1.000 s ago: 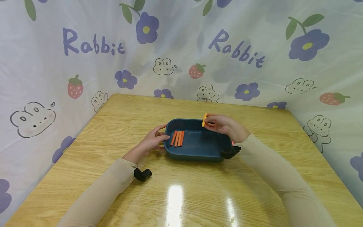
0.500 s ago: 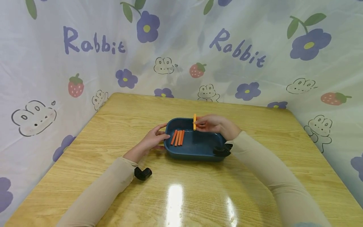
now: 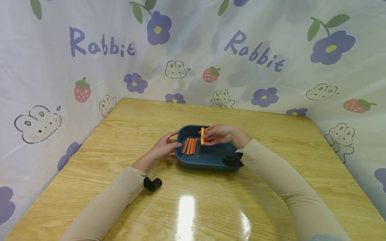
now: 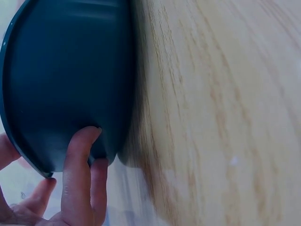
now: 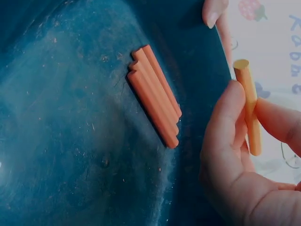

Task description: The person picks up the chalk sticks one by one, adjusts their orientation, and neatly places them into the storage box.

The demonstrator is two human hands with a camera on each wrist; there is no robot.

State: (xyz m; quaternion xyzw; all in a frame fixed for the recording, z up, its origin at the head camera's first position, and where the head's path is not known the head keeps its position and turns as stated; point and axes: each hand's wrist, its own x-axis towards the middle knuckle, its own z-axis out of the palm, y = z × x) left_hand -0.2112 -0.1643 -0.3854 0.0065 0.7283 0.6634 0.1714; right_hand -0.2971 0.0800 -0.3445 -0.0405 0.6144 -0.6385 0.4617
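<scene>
My left hand [image 3: 164, 147] grips the left end of a dark blue dish [image 3: 208, 164], its thumb at the rim. In the left wrist view fingers [image 4: 79, 174] press against the outer wall. Between thumb and fingers, my right hand [image 3: 221, 134] pinches a stick of yellow-orange chalk [image 5: 253, 136], held over the inside of the dish near the back wall. Several orange-red chalk sticks [image 3: 189, 146] lie side by side on the dish floor at the left, just left of the held one. Fine specks dot the dish floor in the right wrist view.
The dish stands on a glossy wooden table [image 3: 144, 207]. Behind the table hangs a white curtain [image 3: 193, 33] printed with rabbits, flowers and strawberries. Black wrist cameras hang by each cuff, the right camera [image 3: 233, 159] overlapping the dish's right end.
My right hand has moved left and slightly toward me with the yellow-orange chalk, from the dish's back edge to close by the orange-red sticks. The left hand keeps its grip.
</scene>
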